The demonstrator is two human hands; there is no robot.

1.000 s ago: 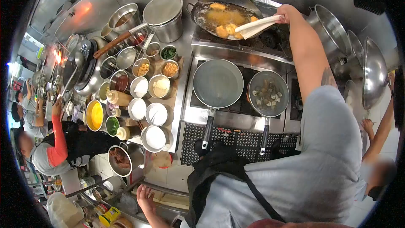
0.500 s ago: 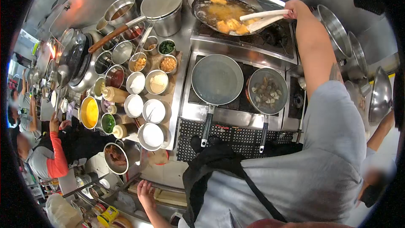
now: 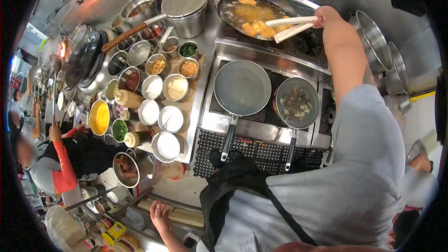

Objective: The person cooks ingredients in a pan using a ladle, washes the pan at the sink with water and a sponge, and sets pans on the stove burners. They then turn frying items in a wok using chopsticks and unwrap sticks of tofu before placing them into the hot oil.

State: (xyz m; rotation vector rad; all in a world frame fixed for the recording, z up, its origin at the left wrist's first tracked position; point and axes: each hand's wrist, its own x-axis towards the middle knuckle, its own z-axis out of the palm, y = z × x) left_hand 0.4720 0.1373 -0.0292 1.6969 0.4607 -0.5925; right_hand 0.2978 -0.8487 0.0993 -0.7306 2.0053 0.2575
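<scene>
At the upper right, my right hand (image 3: 323, 16) grips a pair of long, pale tongs (image 3: 293, 20). Their two arms are spread over the near right side of a dark wok (image 3: 291, 7). Golden fried pieces (image 3: 258, 29) float in bubbling oil there, close to the tongs' tips, and a single piece (image 3: 247, 1) floats at the far side. Whether the tips pinch any food I cannot tell. Low on the left, my left hand (image 3: 161, 215) hangs beside a counter, its fingers loosely bent and nothing visible in them.
Below the wok are a grey frying pan (image 3: 242, 88) and a smaller pan (image 3: 297, 102) with clams or similar shellfish. Ingredient bowls (image 3: 171, 119) and squeeze bottles (image 3: 129, 98) crowd the left counter. A strainer (image 3: 185, 0) rests on a pot. Co-workers stand left (image 3: 60, 158) and right (image 3: 417, 186).
The lower arm of the tongs has swung down and outward, widening their gap. My left hand barely moves. The co-worker at left has shifted a ladle; the large metal bowl at right has left its place.
</scene>
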